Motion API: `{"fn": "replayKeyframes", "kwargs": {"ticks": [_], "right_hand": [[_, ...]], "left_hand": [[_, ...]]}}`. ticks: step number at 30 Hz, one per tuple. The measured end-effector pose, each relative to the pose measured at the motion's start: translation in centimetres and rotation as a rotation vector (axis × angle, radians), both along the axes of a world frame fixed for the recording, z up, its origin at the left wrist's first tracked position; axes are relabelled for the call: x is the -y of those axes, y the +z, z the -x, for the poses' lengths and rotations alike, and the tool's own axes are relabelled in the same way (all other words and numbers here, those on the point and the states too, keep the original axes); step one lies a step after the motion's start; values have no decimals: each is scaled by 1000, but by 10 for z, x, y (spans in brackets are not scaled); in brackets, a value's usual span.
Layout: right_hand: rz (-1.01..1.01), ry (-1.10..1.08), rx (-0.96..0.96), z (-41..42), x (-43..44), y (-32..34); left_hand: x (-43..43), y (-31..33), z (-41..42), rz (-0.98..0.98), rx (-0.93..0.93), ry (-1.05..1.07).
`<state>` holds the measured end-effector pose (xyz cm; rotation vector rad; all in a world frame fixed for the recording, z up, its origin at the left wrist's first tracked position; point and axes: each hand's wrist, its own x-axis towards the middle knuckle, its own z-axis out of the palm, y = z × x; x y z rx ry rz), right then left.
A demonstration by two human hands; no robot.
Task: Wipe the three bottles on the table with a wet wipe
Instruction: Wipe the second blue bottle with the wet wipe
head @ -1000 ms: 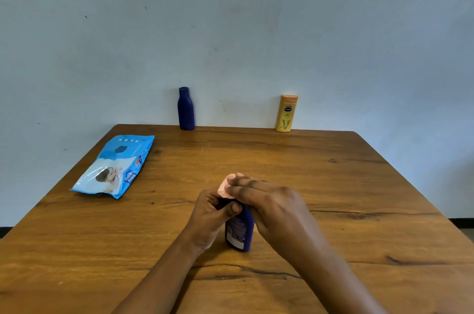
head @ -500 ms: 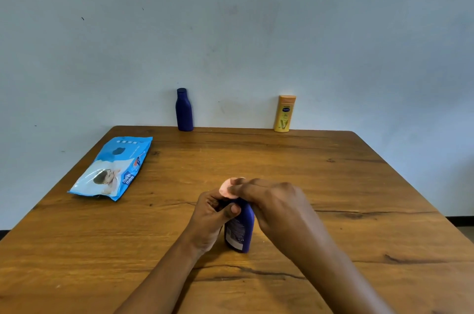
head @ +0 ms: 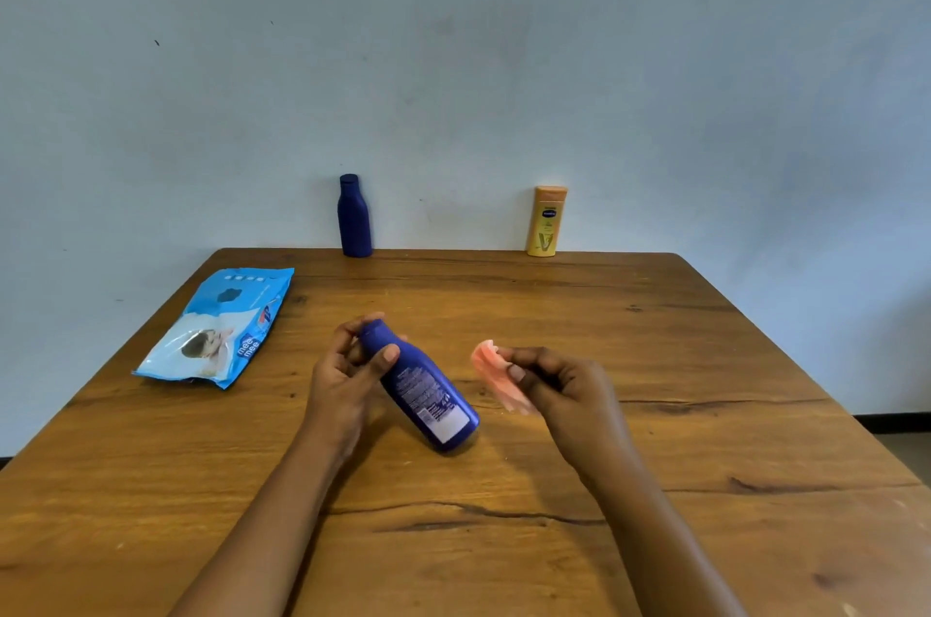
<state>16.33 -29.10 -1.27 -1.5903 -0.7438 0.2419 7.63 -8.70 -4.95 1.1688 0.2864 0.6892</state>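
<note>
My left hand (head: 347, 380) grips the neck end of a dark blue bottle (head: 425, 395), which is tilted with its base pointing down and right, label side up. To its right, my right hand (head: 564, 385) pinches a crumpled pink wet wipe (head: 496, 377), held apart from the bottle. A second dark blue bottle (head: 354, 216) stands upright at the table's far edge by the wall. An orange-yellow bottle (head: 546, 221) stands upright further right along the same edge.
A blue wet wipes pack (head: 221, 327) lies flat near the left edge of the wooden table (head: 655, 339). A pale wall rises directly behind the table's far edge.
The bottle was upright with both hands on its top, the wipe pressed on the cap. Now my left hand has tilted it over and my right hand has drawn the wipe away to the right.
</note>
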Motion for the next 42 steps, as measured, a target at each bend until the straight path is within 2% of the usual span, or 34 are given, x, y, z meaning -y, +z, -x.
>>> {"fn": "replayKeyframes", "kwargs": {"ticks": [2, 4, 12, 17, 19, 21, 23, 27, 29, 33, 36, 39, 42], "right_hand": [[-87, 70, -226, -4, -9, -9], [-123, 70, -352, -9, -17, -18], [-287, 40, -823, -20, -36, -49], [-296, 55, -867, -28, -32, -56], [-318, 55, -865, -30, -29, -56], [-322, 51, -858, -32, -27, -57], [-303, 48, -833, -32, -25, -58], [-309, 9, -743, -31, -24, -56], [-357, -47, -687, -32, -21, -53], [-497, -172, -499, -33, -16, -42], [-549, -210, -413, -26, -11, -26], [-541, -100, -292, -15, -6, -2], [-416, 92, -192, -10, -8, 19]], "left_hand": [[-16, -3, 3, -160, -173, 66], [-32, -10, 6, -299, -301, 96], [-60, -24, 9, -770, -626, -17], [-32, 0, 10, -1098, -662, -42], [-14, 13, 4, -1286, -733, -217], [-4, 16, -12, -1565, -841, -383], [1, 16, -26, -1688, -842, -452], [4, 11, -36, -1624, -772, -443], [5, 11, -33, -1491, -703, -396], [12, 19, -25, -959, -285, -260], [16, 16, -23, -607, -75, -226], [19, 12, -22, -533, 17, -229], [18, 10, -21, -488, 62, -236]]}}
